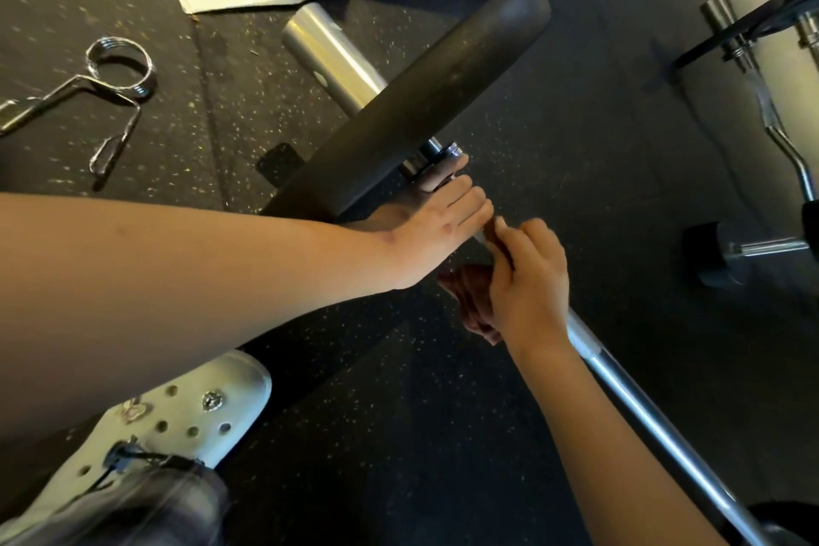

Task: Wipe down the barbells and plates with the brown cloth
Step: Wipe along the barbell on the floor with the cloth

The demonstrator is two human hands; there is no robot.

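In the head view the barbell [642, 408] runs on a long diagonal from the plate [425, 102] at upper left down to lower right. The left hand [436, 217] curls over the shaft just beside the plate. The right hand [529, 284], next along, grips the brown cloth [472, 299] against the bar, so it is likely nearer the bare shaft beyond it.

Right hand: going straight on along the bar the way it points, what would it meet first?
Probably the left hand, gripping the barbell just ahead of the right hand and its brown cloth; the plate lies beyond.
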